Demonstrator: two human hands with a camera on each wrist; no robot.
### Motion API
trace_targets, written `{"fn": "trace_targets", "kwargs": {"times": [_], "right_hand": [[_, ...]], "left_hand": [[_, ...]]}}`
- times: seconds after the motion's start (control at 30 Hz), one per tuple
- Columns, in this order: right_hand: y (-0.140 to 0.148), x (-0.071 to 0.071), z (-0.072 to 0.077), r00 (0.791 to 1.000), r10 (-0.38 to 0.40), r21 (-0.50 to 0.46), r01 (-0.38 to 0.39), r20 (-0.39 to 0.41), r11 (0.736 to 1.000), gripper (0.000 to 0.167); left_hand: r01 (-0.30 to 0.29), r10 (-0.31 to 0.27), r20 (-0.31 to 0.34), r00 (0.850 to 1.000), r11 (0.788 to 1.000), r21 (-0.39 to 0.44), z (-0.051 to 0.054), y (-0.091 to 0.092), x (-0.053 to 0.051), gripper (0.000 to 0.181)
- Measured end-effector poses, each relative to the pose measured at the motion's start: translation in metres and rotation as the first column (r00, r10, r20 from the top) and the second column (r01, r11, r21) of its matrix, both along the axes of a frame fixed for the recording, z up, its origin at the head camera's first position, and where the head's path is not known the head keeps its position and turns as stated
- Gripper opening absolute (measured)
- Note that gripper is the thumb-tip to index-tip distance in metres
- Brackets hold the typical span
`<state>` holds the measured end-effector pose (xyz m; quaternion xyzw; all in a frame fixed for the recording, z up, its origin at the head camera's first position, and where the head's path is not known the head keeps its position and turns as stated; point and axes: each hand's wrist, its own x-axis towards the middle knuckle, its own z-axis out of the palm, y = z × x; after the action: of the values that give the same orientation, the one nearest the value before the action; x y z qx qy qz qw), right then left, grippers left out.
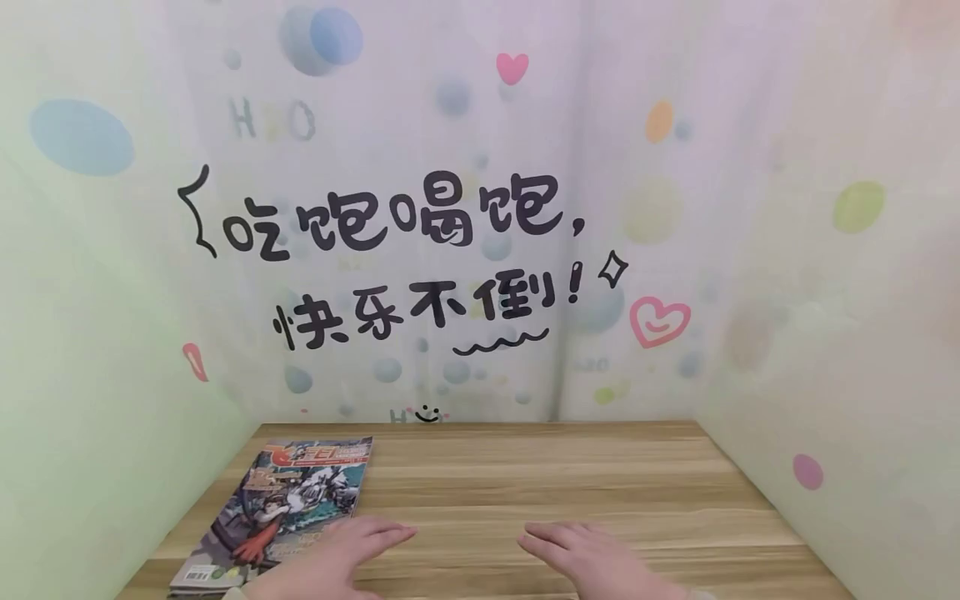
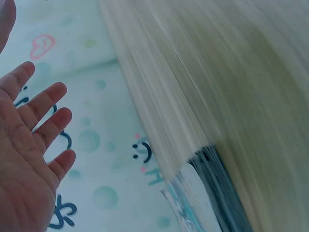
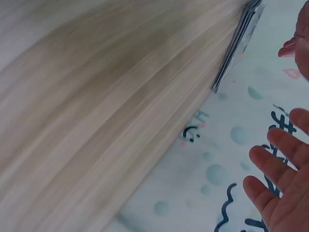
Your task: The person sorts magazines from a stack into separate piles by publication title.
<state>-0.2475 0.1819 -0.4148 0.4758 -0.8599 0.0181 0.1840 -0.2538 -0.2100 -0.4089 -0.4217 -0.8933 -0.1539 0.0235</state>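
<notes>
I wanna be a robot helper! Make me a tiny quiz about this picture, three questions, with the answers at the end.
1. True or false: the left hand and the right hand are both curled into fists.
2. Which hand is nearer the magazine? A) left B) right C) both the same
3. Fill in the blank: the smiling heart on the back wall is drawn in ____.

Key:
1. False; their fingers are held out.
2. A
3. Pink
</notes>
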Motion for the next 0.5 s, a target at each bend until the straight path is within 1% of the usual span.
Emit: {"fn": "trace_targets", "kwargs": {"times": [0.03, 0.07, 0.17, 0.23, 0.27, 0.3, 0.33, 0.37, 0.43, 0.5], "right_hand": [[-0.005, -0.001, 0.0, 1.0, 0.005, -0.016, -0.004, 0.024, 1.0, 0.062], [-0.01, -0.002, -0.001, 0.999, 0.013, -0.032, -0.011, 0.042, 0.999, 0.061], [-0.028, -0.005, -0.003, 0.991, 0.012, -0.076, -0.002, 0.133, 0.997, 0.057], [-0.04, -0.009, -0.006, 0.979, -0.009, -0.115, 0.033, 0.204, 0.993, 0.057], [-0.047, -0.011, -0.008, 0.968, -0.023, -0.138, 0.06, 0.25, 0.989, 0.057], [-0.053, -0.013, -0.011, 0.954, -0.043, -0.16, 0.094, 0.296, 0.983, 0.057], [-0.059, -0.016, -0.013, 0.938, -0.057, -0.181, 0.125, 0.343, 0.975, 0.058], [-0.065, -0.018, -0.016, 0.926, -0.063, -0.208, 0.149, 0.373, 0.967, 0.058], [-0.078, -0.022, -0.022, 0.887, -0.066, -0.25, 0.199, 0.456, 0.948, 0.058], [-0.09, -0.025, -0.029, 0.864, -0.059, -0.297, 0.235, 0.5, 0.926, 0.057]], "left_hand": [[-0.018, 0.017, 0.016, 1.0, 1.0, 0.021, -0.001, -0.003, 0.0, 0.067], [-0.026, 0.025, 0.019, 1.0, 0.999, 0.039, -0.002, -0.006, 0.0, 0.066], [-0.082, 0.073, 0.103, 0.992, 0.992, 0.094, -0.004, -0.017, -0.001, 0.063], [-0.112, 0.086, 0.175, 0.981, 0.983, 0.145, -0.006, -0.024, -0.002, 0.06], [-0.131, 0.093, 0.215, 0.972, 0.977, 0.169, -0.006, -0.028, -0.003, 0.059], [-0.163, 0.11, 0.263, 0.958, 0.968, 0.19, -0.007, -0.032, -0.003, 0.058], [-0.185, 0.12, 0.292, 0.949, 0.96, 0.209, -0.007, -0.036, -0.003, 0.057], [-0.213, 0.131, 0.329, 0.935, 0.951, 0.226, -0.008, -0.04, -0.003, 0.057], [-0.284, 0.172, 0.396, 0.902, 0.928, 0.243, -0.01, -0.048, -0.003, 0.056], [-0.348, 0.21, 0.447, 0.87, 0.903, 0.253, -0.013, -0.057, -0.005, 0.057]]}}
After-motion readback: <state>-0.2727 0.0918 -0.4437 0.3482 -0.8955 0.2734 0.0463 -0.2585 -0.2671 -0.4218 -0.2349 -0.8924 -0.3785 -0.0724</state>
